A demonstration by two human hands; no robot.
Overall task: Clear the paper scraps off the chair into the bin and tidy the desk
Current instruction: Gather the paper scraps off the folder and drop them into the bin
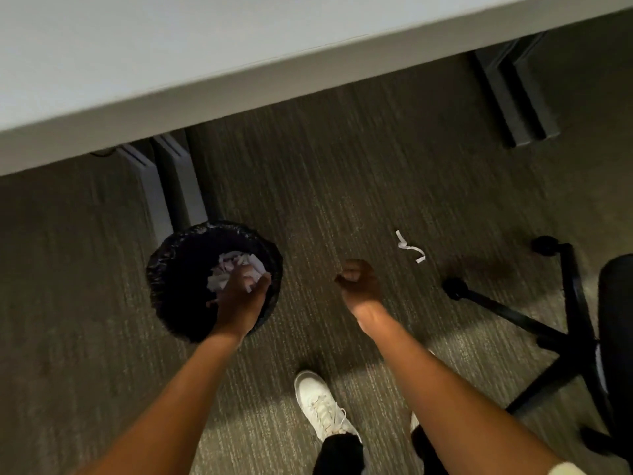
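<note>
A round bin (pixel 164 269) lined with a black bag stands on the carpet under the desk's front edge. White paper scraps (pixel 233 265) lie inside it. My left hand (pixel 241 296) hangs over the bin's mouth, fingers curled around a few scraps. My right hand (pixel 359 281) is a closed fist over the carpet to the right of the bin, and I cannot tell whether anything is inside it. One curled paper strip (pixel 409 246) lies on the carpet farther right. The black chair (pixel 616 320) shows at the right edge; its seat top is out of view.
The white desk (pixel 205 63) fills the top of the view, with its grey legs (pixel 171 186) behind the bin and a dark leg (pixel 513 90) at the upper right. The chair's wheeled base (pixel 561 323) spreads over the carpet. My white shoe (pixel 320 406) is below.
</note>
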